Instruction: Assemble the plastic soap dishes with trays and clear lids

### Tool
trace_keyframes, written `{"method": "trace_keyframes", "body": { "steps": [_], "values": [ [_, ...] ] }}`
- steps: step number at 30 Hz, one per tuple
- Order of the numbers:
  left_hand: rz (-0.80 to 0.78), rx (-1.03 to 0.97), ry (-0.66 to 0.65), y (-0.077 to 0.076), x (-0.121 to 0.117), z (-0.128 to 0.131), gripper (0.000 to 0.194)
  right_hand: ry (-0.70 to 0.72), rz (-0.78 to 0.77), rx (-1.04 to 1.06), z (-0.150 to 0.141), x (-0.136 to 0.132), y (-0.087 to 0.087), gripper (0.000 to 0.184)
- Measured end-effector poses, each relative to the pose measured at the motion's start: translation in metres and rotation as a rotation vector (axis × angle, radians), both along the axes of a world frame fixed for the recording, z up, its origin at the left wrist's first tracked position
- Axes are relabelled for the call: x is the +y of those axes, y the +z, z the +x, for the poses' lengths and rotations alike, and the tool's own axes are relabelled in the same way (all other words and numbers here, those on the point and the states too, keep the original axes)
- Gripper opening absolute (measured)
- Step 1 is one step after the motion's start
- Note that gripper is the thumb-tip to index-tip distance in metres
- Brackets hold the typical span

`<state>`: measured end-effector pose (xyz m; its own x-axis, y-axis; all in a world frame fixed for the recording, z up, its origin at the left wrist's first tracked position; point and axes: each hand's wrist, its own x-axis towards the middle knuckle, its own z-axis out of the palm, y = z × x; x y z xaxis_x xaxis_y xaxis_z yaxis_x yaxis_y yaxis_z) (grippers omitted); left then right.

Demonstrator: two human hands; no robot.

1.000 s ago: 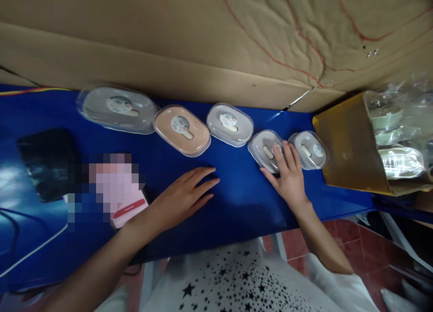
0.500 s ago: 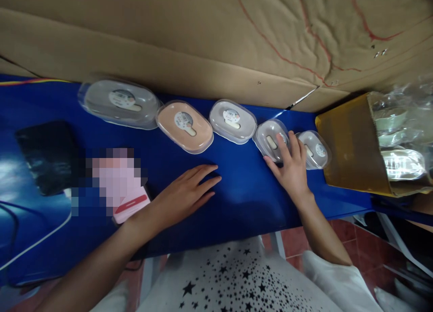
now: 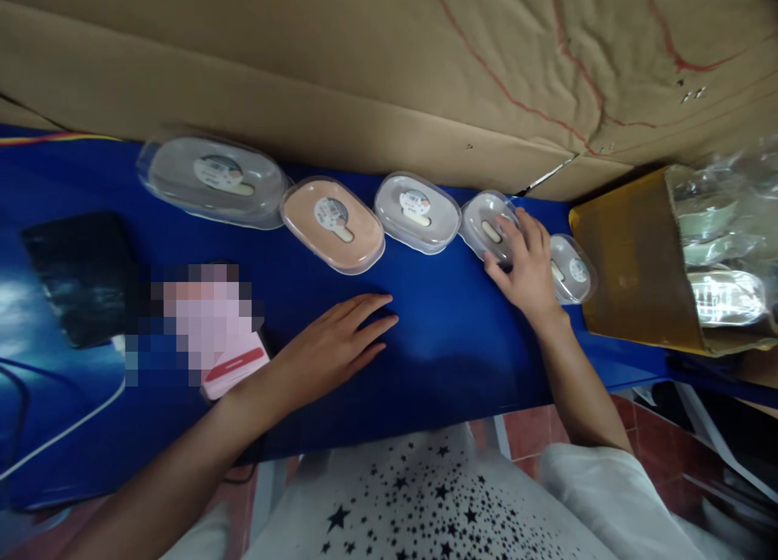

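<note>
Over a grey lidded plastic box (image 3: 488, 229), the fourth in a row, my right hand (image 3: 527, 270) has its thumb at the near edge and its fingers across the lid, hiding part of it. Just right of that hand lies a smaller-looking grey box (image 3: 574, 272). To its left are another grey box (image 3: 419, 211), a peach box (image 3: 334, 224) and a larger-looking grey box (image 3: 210, 177). Each shows a round sticker or part of one and a pale oblong piece on top. My left hand (image 3: 340, 341) rests flat on the blue table (image 3: 425, 365), holding nothing, fingers stretched out.
At the right stands an open cardboard box (image 3: 626, 260) holding several plastic-wrapped items (image 3: 723, 292). Cardboard (image 3: 304, 82) walls the back. On the left lie a black device (image 3: 79, 276) with a white cable (image 3: 66, 434) and a partly blurred phone (image 3: 234, 369).
My right hand has pushed the fourth box away from me, towards the cardboard wall, with its fingers still on it. My left hand has stayed in place.
</note>
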<state>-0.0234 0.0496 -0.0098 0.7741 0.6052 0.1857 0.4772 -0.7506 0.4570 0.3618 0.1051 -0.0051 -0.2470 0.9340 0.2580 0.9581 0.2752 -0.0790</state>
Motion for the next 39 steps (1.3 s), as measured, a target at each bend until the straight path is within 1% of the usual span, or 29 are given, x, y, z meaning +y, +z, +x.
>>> {"method": "trace_keyframes", "body": {
  "steps": [4,6,8,10,11,12,14,16,18,19,21,23,25,26,28,29,31,34,36,38,39],
  "values": [
    [-0.009,0.003,-0.004,0.000,0.000,0.000,0.035,-0.002,-0.014,0.000,-0.004,0.016,0.003,0.064],
    [-0.009,-0.001,-0.004,0.000,0.000,0.000,0.036,0.000,-0.057,-0.022,-0.006,0.018,0.010,0.068],
    [-0.019,-0.006,-0.005,-0.001,-0.001,0.000,0.036,-0.008,-0.081,-0.049,0.001,0.010,0.021,0.077],
    [-0.026,-0.011,-0.007,-0.001,-0.001,-0.001,0.036,-0.066,-0.060,-0.063,0.018,-0.008,0.030,0.086],
    [-0.024,-0.013,-0.007,-0.001,-0.002,-0.001,0.036,-0.118,-0.038,-0.063,0.029,-0.022,0.031,0.087],
    [-0.019,-0.013,-0.007,-0.001,-0.002,-0.001,0.036,-0.179,-0.021,-0.064,0.041,-0.037,0.031,0.084],
    [-0.014,-0.019,-0.002,0.000,-0.003,-0.001,0.037,-0.280,-0.011,-0.067,0.060,-0.071,0.024,0.077],
    [-0.029,-0.035,0.004,0.003,-0.004,0.000,0.039,-0.309,0.015,-0.061,0.065,-0.103,0.015,0.078],
    [-0.054,-0.051,0.011,0.006,-0.005,0.000,0.043,-0.267,0.047,-0.034,0.048,-0.127,0.009,0.074],
    [-0.065,-0.060,0.013,0.008,-0.006,0.000,0.045,-0.216,0.046,-0.016,0.033,-0.135,0.009,0.071],
    [-0.095,-0.069,0.010,0.011,-0.007,0.000,0.052,-0.065,0.000,0.016,-0.005,-0.141,0.012,0.071],
    [-0.136,-0.082,0.001,0.010,-0.008,0.002,0.063,0.108,-0.065,0.068,-0.044,-0.139,0.018,0.072],
    [-0.180,-0.095,-0.003,0.007,-0.009,0.003,0.076,0.238,-0.113,0.168,-0.075,-0.132,0.023,0.071],
    [-0.199,-0.102,0.001,0.005,-0.008,0.004,0.081,0.277,-0.122,0.217,-0.085,-0.129,0.025,0.070],
    [-0.226,-0.114,0.014,0.001,-0.007,0.006,0.090,0.291,-0.112,0.279,-0.092,-0.126,0.025,0.067],
    [-0.228,-0.119,0.015,-0.001,-0.007,0.006,0.092,0.267,-0.101,0.289,-0.090,-0.126,0.023,0.065],
    [-0.217,-0.118,-0.006,-0.001,-0.006,0.006,0.089,0.173,-0.078,0.280,-0.076,-0.129,0.017,0.064],
    [-0.187,-0.098,-0.048,0.002,-0.006,0.005,0.067,-0.006,-0.022,0.237,-0.036,-0.135,0.001,0.062],
    [-0.178,-0.085,-0.048,0.005,-0.008,0.004,0.054,-0.102,0.034,0.199,-0.006,-0.134,-0.011,0.059],
    [-0.173,-0.085,-0.038,0.007,-0.008,0.005,0.048,-0.179,0.047,0.145,0.016,-0.128,-0.019,0.058],
    [-0.171,-0.091,-0.035,0.007,-0.008,0.005,0.046,-0.212,0.047,0.117,0.022,-0.123,-0.020,0.059]
  ]
}}
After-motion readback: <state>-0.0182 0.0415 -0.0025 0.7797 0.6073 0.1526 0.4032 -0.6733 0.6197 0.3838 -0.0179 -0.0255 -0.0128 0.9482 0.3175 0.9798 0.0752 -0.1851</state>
